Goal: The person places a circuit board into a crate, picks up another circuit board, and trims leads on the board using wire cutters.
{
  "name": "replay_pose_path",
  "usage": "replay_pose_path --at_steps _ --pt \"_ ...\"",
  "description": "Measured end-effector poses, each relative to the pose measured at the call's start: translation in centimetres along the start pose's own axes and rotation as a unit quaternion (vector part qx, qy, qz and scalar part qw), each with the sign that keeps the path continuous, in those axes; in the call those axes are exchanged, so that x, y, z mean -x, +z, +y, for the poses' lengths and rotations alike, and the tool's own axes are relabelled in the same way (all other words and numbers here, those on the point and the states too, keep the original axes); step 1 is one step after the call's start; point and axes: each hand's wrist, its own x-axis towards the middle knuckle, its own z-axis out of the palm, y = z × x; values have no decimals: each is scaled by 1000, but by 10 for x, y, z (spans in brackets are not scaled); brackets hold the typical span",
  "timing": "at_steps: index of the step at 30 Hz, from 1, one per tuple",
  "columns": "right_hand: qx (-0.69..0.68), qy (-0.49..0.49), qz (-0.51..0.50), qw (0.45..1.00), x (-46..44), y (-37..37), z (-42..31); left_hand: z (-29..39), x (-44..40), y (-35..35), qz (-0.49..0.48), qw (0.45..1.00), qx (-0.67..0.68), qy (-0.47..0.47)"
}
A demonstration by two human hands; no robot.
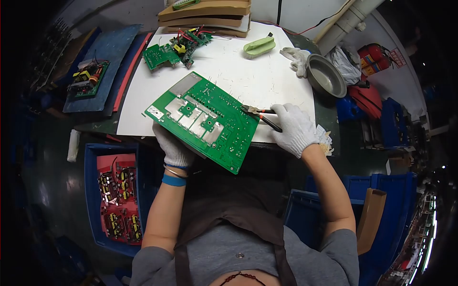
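A large green circuit board (224, 121), solder side up, is held tilted over the front edge of the white worktop. My left hand (172, 148), in a white knitted glove, grips it from beneath at the lower left; most of its fingers are hidden under the board. Gloved in white too, my right hand (294, 128) is closed around the handles of cutting pliers (267, 117) with black and orange grips. The pliers' jaws touch or hover just over the board's upper right edge, among small component leads. Short lead clippings are scattered on the white surface behind the board.
On the white worktop (138, 114) lie more circuit boards with wires (176, 50), a green holder (259, 46) and a spare glove (296, 61). A metal bowl (326, 76) stands at the right. A blue bin (90, 200) with several boards sits low left; cardboard trays (205, 16) are stacked behind.
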Motion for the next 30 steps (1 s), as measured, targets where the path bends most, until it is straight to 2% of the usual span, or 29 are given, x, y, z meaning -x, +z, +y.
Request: replay_pose_path --at_steps 5,8,11,12,15,17,18,19,21,22,24,27,29,30 --pt "-71 55 -72 993 -5 7 -2 3 6 3 -7 999 9 -32" --pt "-127 94 -101 982 -9 9 11 -2 -9 -20 -11 997 42 -56" --pt "-152 179 -40 971 -22 -2 33 -4 -15 -26 -32 996 46 -63" --pt "-125 184 -63 973 -32 -5 45 -2 -10 -14 -57 995 49 -65" --pt "-110 210 -18 971 -52 -37 44 1 5 16 -58 996 44 -53" --pt "-91 165 71 979 -77 -38 54 -2 -7 1 -60 997 36 -41" --pt "-21 82 192 978 -94 -22 70 -2 -8 5 -48 998 38 -34" --pt "17 50 183 982 -105 -28 77 -2 -6 10 -44 998 38 -32" --pt "50 64 164 983 -123 -28 78 -3 -10 0 -53 997 46 -43" --pt "20 59 148 987 -130 -30 78 -3 -8 -1 -47 997 50 -47" --pt "22 32 190 981 -144 -46 70 -4 -11 -9 -53 995 56 -62" --pt "38 -30 248 967 -171 -102 67 -4 -8 -2 -57 993 71 -72" --pt "85 -5 259 962 -205 -148 77 -14 -18 -17 -66 994 73 -51" --pt "99 0 261 960 -220 -176 81 -14 -18 -13 -33 992 110 -50"
